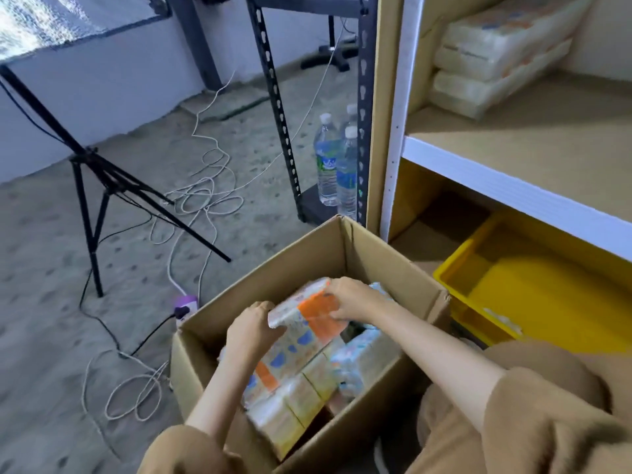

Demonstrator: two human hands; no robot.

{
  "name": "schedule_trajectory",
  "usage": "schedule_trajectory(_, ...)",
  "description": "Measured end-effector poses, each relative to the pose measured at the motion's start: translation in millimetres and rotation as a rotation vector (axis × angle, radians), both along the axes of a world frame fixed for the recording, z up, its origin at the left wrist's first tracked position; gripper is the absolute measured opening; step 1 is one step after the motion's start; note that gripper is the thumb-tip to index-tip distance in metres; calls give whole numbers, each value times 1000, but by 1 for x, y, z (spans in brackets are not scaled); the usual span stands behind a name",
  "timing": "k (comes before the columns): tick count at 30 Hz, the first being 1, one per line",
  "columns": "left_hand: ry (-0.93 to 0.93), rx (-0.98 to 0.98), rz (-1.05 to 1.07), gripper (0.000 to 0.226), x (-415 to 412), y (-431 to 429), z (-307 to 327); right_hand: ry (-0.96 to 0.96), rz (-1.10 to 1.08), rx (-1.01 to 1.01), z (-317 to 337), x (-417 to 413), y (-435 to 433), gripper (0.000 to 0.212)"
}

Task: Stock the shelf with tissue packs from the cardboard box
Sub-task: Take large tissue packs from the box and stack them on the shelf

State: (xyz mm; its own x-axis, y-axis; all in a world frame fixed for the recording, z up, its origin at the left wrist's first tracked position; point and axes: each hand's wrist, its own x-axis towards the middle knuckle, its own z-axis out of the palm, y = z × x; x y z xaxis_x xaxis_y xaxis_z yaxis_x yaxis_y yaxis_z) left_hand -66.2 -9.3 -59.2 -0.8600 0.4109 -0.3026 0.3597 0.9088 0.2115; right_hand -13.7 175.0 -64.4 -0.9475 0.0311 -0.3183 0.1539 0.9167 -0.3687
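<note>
Grip: left hand [253,328] and right hand [352,299] both clamped on one tissue pack [307,314]
Box [376,254]: lower centre, packs inside
Shelf [533,145]: upper right, stacked packs

**Materials and finishes**

The brown corrugated cardboard box [372,265] is seen as matt paperboard. The orange-and-white tissue pack [309,314] is wrapped in glossy, crinkled plastic film — so are the pale stacked packs [496,59]. The yellow bin [478,268] is smooth, shiny plastic. The shelf board [533,138] looks matt; the black perforated upright [273,97], painted metal.
</note>
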Motion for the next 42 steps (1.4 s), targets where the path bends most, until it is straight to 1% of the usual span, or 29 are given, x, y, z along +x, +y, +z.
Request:
schedule_trajectory(4,-162,-17,51,80,-30,-14,-28,-14,124,89,-24,-28,-19,50)
schedule_trajectory(6,-258,-47,65,89,-40,-16,-38,-36,185,112,-34,-44,-26,54)
schedule_trajectory(9,-335,-88,46,90,-49,-15,-49,-91,292,131,-40,-66,-33,59)
schedule_trajectory(12,-383,-76,63,94,-58,-16,-59,-187,369,169,-52,-83,-40,74)
schedule_trajectory(15,-468,-74,72,95,-66,-15,-65,-256,373,138,-67,-93,-40,82)
schedule_trajectory(18,-517,-54,85,92,-69,-13,-69,-251,349,75,-70,-95,-32,83)
schedule_trajectory(21,-461,-50,61,86,-69,-12,-71,-200,338,79,-67,-90,-27,80)
schedule_trajectory(24,-370,-54,-17,73,-67,-7,-62,-116,330,126,-58,-83,-25,78)
schedule_trajectory(28,-244,-69,-111,74,-64,4,-32,-44,279,145,-32,-69,-16,75)
schedule_trajectory(32,-161,-60,-193,64,-60,17,16,20,223,172,13,-55,-4,71)
schedule_trajectory(35,-56,-34,-228,71,-53,31,60,90,170,200,57,-43,10,63)
schedule_trajectory(37,44,-2,-260,77,-44,44,92,167,132,231,87,-32,23,70)
schedule_trajectory(39,130,43,-301,77,-35,61,123,238,80,257,117,-18,39,73)
schedule_trajectory(42,247,109,-368,76,-19,92,167,348,-41,280,157,6,70,61)
